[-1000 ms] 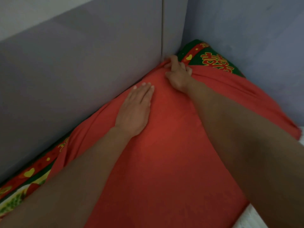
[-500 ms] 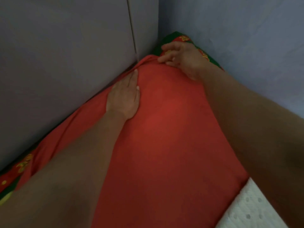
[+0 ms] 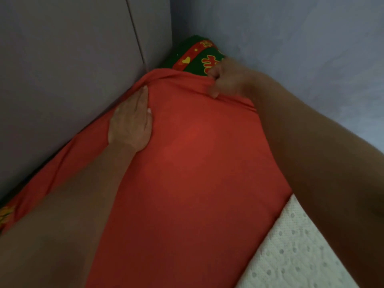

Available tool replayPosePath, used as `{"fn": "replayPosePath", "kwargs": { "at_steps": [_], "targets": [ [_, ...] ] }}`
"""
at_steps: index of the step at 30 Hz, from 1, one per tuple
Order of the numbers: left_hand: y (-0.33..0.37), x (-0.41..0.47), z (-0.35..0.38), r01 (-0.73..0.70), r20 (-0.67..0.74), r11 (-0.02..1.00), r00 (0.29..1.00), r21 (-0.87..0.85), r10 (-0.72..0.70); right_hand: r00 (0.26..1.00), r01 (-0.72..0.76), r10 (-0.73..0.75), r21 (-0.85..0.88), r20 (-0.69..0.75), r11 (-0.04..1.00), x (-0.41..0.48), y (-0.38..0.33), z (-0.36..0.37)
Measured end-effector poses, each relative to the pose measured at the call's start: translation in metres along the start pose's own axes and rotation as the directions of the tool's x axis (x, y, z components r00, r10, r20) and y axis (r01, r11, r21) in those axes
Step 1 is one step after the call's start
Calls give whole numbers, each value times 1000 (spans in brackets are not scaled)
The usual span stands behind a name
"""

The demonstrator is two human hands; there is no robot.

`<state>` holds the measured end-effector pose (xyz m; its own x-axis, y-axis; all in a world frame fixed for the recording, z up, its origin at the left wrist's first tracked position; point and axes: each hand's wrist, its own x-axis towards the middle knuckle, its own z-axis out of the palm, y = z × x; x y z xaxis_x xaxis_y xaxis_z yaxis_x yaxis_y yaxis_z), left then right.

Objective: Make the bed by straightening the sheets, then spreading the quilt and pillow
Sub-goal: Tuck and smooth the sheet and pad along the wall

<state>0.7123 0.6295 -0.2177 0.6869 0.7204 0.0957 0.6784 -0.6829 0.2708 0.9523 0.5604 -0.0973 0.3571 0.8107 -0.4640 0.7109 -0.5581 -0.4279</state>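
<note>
left hand (image 3: 129, 123) flat on plain red fabric sheet (image 3: 197, 173) | right hand (image 3: 227, 80) pinches far edge | I fear overpull bunching

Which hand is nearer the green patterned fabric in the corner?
Right. The right hand grips the red sheet at its edge, against the green patterned fabric; the left hand lies flat on the red sheet beside the headboard, farther off.

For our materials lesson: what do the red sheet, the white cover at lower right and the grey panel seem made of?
Red sheet: thin matte cloth, perhaps cotton; it bunches in soft folds where the right hand grips it. White cover: textured fabric dotted with small holes, perhaps eyelet. Grey panel: smooth, matte, one seam; upholstery or board, unclear.
</note>
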Motion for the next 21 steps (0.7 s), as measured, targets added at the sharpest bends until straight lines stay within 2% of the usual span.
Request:
{"fn": "replayPosePath", "kwargs": {
  "at_steps": [4, 7, 9, 11, 13, 14, 15, 16, 17, 18, 19, 21],
  "targets": [
    [0, 0, 0, -4, 0, 1000, 1000, 0, 4, 974, -172, 116, 305, 193, 937, -8, 4, -7],
    [1, 0, -1, 0, -2, 1000, 1000, -3, 0, 906, -306, 91, 493, 413, 814, -12, 13, -5],
    [1, -1, -1, 5, -3, 1000, 1000, -1, -5, 865, -309, 48, 455, 499, 835, -14, 15, -2],
    [0, -1, 0, 7, -6, 1000, 1000, 1, -7, 866, -231, 82, 249, 493, 940, -14, 6, -4],
    [0, -1, 1, 7, -10, 1000, 1000, 2, -7, 910, -121, 138, -66, 392, 990, -11, -6, -11],
    [0, 0, 1, 5, -9, 1000, 1000, 5, -5, 950, -75, 134, -209, 283, 975, -8, -10, -15],
    [1, -1, 0, 5, -8, 1000, 1000, 6, -5, 987, -71, 110, -293, 119, 953, -3, -10, -19],
    [1, -1, 0, 7, -10, 1000, 1000, 6, -7, 995, -84, 63, -304, -78, 949, 3, -9, -23],
    [1, -1, 0, 8, -12, 1000, 1000, 4, -8, 965, -75, -2, -283, -263, 956, 10, -7, -25],
    [2, -2, -1, 6, -16, 1000, 1000, 3, -6, 905, -56, -68, -277, -419, 959, 16, -6, -26],
    [3, -2, -2, 3, -21, 1000, 1000, 0, -3, 837, -46, -105, -260, -537, 965, 20, -7, -25],
    [3, -2, -3, -12, -28, 1000, 1000, -9, 12, 731, -30, -125, -215, -671, 976, 30, -14, -22]
  ]
}}
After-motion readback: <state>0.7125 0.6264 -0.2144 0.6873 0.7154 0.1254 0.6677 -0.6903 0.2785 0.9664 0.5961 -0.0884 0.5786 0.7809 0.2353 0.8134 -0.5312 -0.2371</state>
